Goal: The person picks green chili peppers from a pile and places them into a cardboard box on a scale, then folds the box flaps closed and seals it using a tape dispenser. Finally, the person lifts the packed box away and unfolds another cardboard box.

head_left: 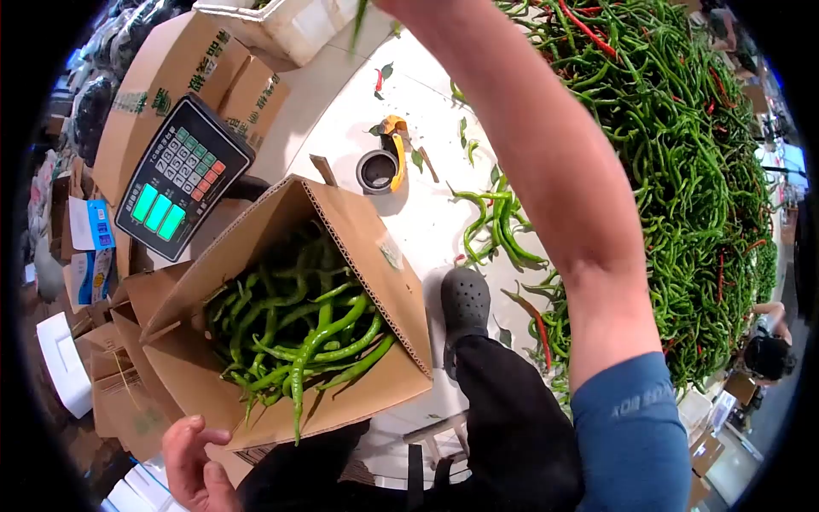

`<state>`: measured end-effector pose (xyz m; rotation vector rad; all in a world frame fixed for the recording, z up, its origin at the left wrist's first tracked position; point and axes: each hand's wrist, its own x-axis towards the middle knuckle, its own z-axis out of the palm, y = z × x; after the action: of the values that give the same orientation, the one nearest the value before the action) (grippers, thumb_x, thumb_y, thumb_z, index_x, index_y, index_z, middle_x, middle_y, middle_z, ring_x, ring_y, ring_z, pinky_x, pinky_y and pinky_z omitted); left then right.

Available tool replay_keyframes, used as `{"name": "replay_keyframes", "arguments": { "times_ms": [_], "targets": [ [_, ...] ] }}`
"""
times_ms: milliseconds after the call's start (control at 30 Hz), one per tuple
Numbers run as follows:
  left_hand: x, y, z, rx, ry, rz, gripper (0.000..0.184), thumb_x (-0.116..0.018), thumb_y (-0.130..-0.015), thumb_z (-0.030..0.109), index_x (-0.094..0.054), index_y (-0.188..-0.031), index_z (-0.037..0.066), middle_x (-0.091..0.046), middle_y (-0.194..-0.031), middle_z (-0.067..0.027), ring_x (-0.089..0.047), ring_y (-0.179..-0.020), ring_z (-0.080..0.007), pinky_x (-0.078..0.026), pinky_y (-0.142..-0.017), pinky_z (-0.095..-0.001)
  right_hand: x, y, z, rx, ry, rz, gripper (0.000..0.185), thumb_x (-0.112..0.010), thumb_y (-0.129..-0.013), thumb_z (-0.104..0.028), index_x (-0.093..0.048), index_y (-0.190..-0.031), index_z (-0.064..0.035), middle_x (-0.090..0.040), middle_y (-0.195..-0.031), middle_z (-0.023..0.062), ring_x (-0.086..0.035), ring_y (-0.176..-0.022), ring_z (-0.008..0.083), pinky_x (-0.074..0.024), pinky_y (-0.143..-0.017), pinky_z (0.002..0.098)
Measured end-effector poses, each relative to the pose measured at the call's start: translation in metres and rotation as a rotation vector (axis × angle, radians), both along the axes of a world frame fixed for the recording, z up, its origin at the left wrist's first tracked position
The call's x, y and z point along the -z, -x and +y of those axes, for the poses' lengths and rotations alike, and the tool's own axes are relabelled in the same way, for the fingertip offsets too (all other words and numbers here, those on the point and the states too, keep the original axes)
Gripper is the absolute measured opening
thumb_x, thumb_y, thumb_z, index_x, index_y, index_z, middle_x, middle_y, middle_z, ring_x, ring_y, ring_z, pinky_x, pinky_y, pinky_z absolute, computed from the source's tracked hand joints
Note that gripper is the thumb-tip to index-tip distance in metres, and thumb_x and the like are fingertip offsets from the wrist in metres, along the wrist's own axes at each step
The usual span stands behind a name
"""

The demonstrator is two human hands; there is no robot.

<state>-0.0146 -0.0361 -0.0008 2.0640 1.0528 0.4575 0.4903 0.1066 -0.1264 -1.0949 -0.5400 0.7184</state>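
Note:
My left hand [198,468] is at the lower left, beside the near edge of an open cardboard box [375,247]. Its fingers are curled loosely and apart, with nothing between them. Long green chili peppers [320,341] partly fill the box. My right arm reaches up across the view from a blue sleeve, and the top edge cuts off the right hand. Close to where that arm leaves the view, the tip of a green chili pepper [359,24] hangs down; what grips it is hidden.
A digital scale display [183,175] stands behind the box. A large heap of green chili peppers [682,188], with some red ones, covers the right side. A tape dispenser [384,166] and loose peppers [503,226] lie on the floor near my shoe [466,303]. Another person [768,350] is at far right.

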Motion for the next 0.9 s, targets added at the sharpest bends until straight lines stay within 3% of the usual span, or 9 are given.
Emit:
{"name": "replay_keyframes", "arguments": {
  "times_ms": [33,167,300,367,400,500,667,800,900],
  "targets": [
    [-0.002,0.004,0.001,-0.014,-0.006,-0.039,0.04,-0.058,-0.102,0.011,-0.054,-0.136,-0.01,-0.064,-0.13,-0.024,-0.069,-0.096,-0.03,-0.053,-0.081,-0.0333,0.014,0.012,-0.012,-0.044,-0.024,-0.003,0.027,-0.072,-0.095,-0.028,-0.061,-0.08,-0.0082,-0.056,-0.067,0.0032,-0.046,-0.052,0.0126,-0.0354,-0.047,0.0297],
    [0.007,0.019,0.005,-0.04,-0.01,-0.225,0.044,-0.062,-0.101,0.017,-0.055,-0.133,-0.013,-0.065,-0.123,-0.0286,-0.068,-0.089,-0.0341,-0.056,-0.084,-0.0415,0.098,0.024,-0.151,-0.072,0.564,-0.182,0.026,-0.069,-0.092,-0.019,-0.07,-0.108,0.0027,-0.07,-0.084,0.0093,-0.063,-0.068,0.0136,-0.0512,-0.059,0.0288],
    [0.02,0.031,0.011,-0.044,0.048,-0.205,0.044,-0.061,-0.101,0.017,-0.054,-0.133,-0.013,-0.066,-0.123,-0.0282,-0.067,-0.087,-0.0318,-0.055,-0.081,-0.0407,0.189,0.042,-0.278,0.0,0.971,-0.298,0.035,-0.067,-0.094,-0.025,-0.07,-0.111,0.0051,-0.071,-0.082,0.0121,-0.067,-0.073,0.0173,-0.0523,-0.066,0.0371],
    [0.022,0.031,0.013,-0.051,0.076,-0.201,0.044,-0.061,-0.102,0.017,-0.054,-0.134,-0.012,-0.066,-0.123,-0.0279,-0.066,-0.088,-0.0316,-0.055,-0.08,-0.0405,0.211,0.073,-0.319,-0.012,1.064,-0.401,0.026,-0.069,-0.095,-0.024,-0.073,-0.109,-0.0027,-0.07,-0.083,0.0071,-0.062,-0.063,0.0111,-0.0478,-0.055,0.0286],
    [0.022,0.028,0.015,-0.036,0.086,-0.208,0.043,-0.06,-0.102,0.016,-0.054,-0.134,-0.012,-0.066,-0.123,-0.0273,-0.066,-0.09,-0.0312,-0.055,-0.08,-0.0397,0.218,0.089,-0.332,-0.043,1.117,-0.403,0.029,-0.067,-0.095,-0.026,-0.073,-0.109,-0.0017,-0.072,-0.088,0.013,-0.067,-0.074,0.0215,-0.051,-0.067,0.0355],
    [0.022,0.025,0.012,0.012,0.096,-0.215,0.042,-0.06,-0.102,0.016,-0.055,-0.134,-0.012,-0.066,-0.124,-0.0269,-0.066,-0.09,-0.0304,-0.055,-0.08,-0.0391,0.25,0.121,-0.346,0.024,1.14,-0.642,0.026,-0.061,-0.092,-0.022,-0.072,-0.104,-0.0014,-0.07,-0.1,0.0259,-0.066,-0.095,0.0454,-0.0516,-0.089,0.0514],
    [0.02,0.023,0.005,-0.048,0.097,-0.171,0.04,-0.058,-0.102,0.013,-0.056,-0.133,-0.011,-0.066,-0.123,-0.0261,-0.066,-0.089,-0.0304,-0.055,-0.079,-0.0396,0.296,0.125,-0.307,0.013,1.369,-0.932,0.021,-0.062,-0.089,-0.02,-0.07,-0.092,-0.0003,-0.072,-0.092,0.0234,-0.072,-0.082,0.0419,-0.0568,-0.076,0.0515],
    [0.019,0.065,0.026,0.004,0.096,-0.022,0.044,-0.052,-0.105,0.023,-0.053,-0.142,-0.002,-0.059,-0.137,-0.017,-0.058,-0.095,-0.0203,-0.047,-0.089,-0.0337,0.304,0.108,-0.279,-0.063,1.537,-0.717,0.028,-0.067,-0.086,-0.026,-0.071,-0.093,0.0009,-0.071,-0.095,0.0244,-0.071,-0.091,0.0399,-0.0567,-0.079,0.0505],
    [0.022,0.014,0.01,0.012,0.073,-0.152,0.038,-0.057,-0.101,0.011,-0.057,-0.132,-0.011,-0.067,-0.122,-0.0257,-0.066,-0.089,-0.0308,-0.055,-0.078,-0.04,0.306,0.111,-0.278,-0.06,1.507,-0.723,0.028,-0.067,-0.085,-0.026,-0.071,-0.091,0.0009,-0.07,-0.097,0.0242,-0.072,-0.09,0.0393,-0.0573,-0.079,0.0502]
  ]
}}
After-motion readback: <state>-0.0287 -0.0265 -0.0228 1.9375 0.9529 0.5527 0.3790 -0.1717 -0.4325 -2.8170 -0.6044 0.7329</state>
